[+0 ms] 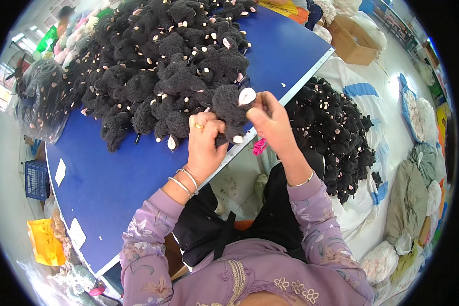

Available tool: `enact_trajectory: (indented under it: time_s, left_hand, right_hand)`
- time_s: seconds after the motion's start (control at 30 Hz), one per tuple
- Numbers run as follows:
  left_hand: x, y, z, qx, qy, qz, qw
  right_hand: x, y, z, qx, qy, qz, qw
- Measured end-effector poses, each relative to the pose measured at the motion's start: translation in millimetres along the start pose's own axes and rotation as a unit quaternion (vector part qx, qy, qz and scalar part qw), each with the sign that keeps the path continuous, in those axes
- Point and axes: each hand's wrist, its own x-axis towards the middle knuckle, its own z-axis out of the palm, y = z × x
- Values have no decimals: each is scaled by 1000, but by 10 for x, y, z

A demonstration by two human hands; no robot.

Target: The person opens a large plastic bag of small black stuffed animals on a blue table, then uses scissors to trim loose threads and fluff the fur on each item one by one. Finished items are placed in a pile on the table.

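A black, curly plush toy (228,107) with a pale ear and a pale foot is held up at the table's edge. My left hand (205,140), with a ring on one finger, is closed around its lower left side. On its other side my right hand (271,120) pinches close to the pale ear, its fingertips partly hidden. Below the right palm shows a small bright pink object (260,147); whether the hand grips it is unclear. A large pile of similar black plush toys (173,76) covers the far part of the blue table (137,188).
More black toys (336,137) lie heaped on white sheeting to the right. An open cardboard box (352,41) stands at the far right. Filled sacks (408,199) line the right side. At the left are a stuffed clear bag (41,104) and a blue crate (36,179).
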Motion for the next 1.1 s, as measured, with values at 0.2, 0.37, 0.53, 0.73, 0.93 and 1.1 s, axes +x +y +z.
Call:
enact_trajectory:
  time_s: [0.2,0.37,0.53,0.73,0.93,1.1]
  left_hand:
    - [-8,149,-13,29,-96,2,995]
    - [70,81,-71,-38,12,-23,999]
    - [64,-40,-36,-223,-68,-234,944]
    - [58,-48,-12,-244,-49,-273,929]
    - [60,-33,-4,-259,-32,-267,928]
    - [36,-98,33,-304,-31,-299,904]
  right_hand:
    - [58,111,69,-113,-23,21,993]
    - [24,116,57,-95,-87,15,992]
    - [44,117,6,-141,-120,54,981]
    - [52,126,39,-126,41,-66,989]
    - [92,78,59,-188,52,-63,979]
    - [129,101,-136,-22,64,-9,998]
